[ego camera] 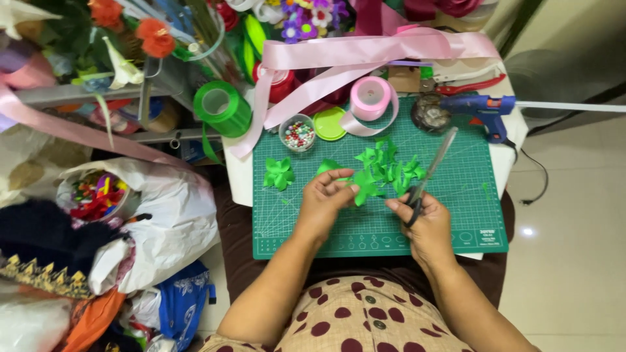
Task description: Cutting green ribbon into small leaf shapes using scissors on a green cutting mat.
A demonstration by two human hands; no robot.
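**Green ribbon piece: snip risk at the fingers**

Green ribbon piece (360, 191) sits over the cutting mat (456, 215), pinched in the left hand (324, 199). Right hand (424, 225) grips the scissors (427, 175), blades pointing up and away. Judged risks: blades close to the left fingertips; loose cut pieces (391, 166) could scatter. 1 clear cup (298, 133) holds mixed coloured beads; its green lid (329, 124) lies beside it.

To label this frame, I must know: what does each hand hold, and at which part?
The left hand pinches a green ribbon piece at its edge. The right hand holds scissors by the handles, blades pointing away over the green cutting mat.
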